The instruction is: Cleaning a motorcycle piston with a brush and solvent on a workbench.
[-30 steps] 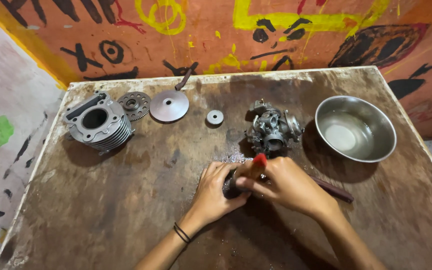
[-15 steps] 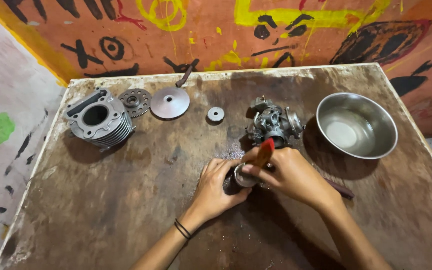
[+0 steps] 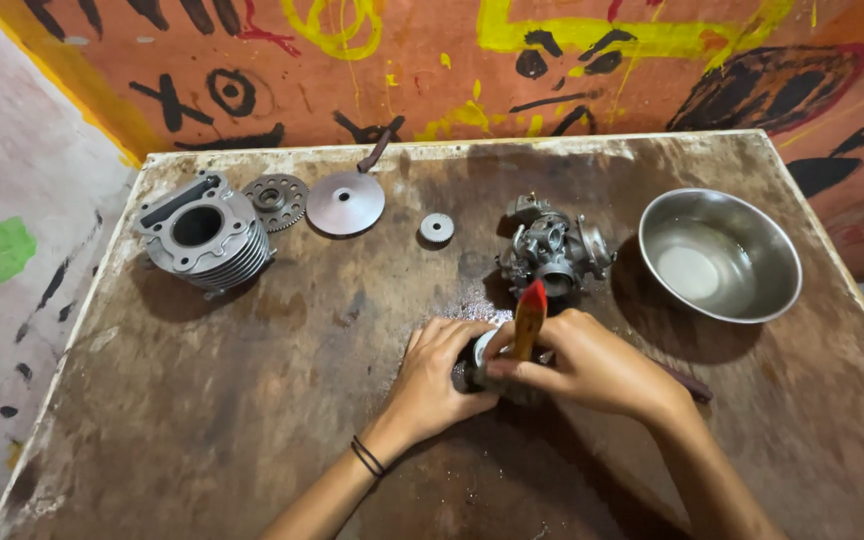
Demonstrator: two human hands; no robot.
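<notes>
View from above of a worn brown table [image 3: 202, 420] set against a painted orange wall [image 3: 652, 90]. At the lower centre of the frame, the left hand [image 3: 437, 375] cups a small dark metal part [image 3: 477, 365] that rests on the table, its fingers curled together around the part's left side; a dark band circles the left wrist [image 3: 367, 457]. The right hand [image 3: 587, 365] meets it from the right, fingers clamped on a brush with a wooden handle [image 3: 525, 325] whose red tip points up and away from the person; the bristle end is hidden between the hands, so contact with the part cannot be confirmed. The part lies directly between the two hands, mostly covered by them, and its exact shape cannot be told. Just above the hands, at centre, stands a grey carburettor [image 3: 552, 250] on a damp patch of the table. At the right sits a steel bowl [image 3: 742, 290] holding a shallow layer of clear liquid. Along the upper left lie, from left to right, a finned engine cylinder [image 3: 202, 235], a toothed round gear [image 3: 275, 200], a smooth metal disc [image 3: 346, 203] with a dark tool handle [image 3: 374, 152] just behind it, and a small washer-like ring [image 3: 437, 228], each apart from the hands.
</notes>
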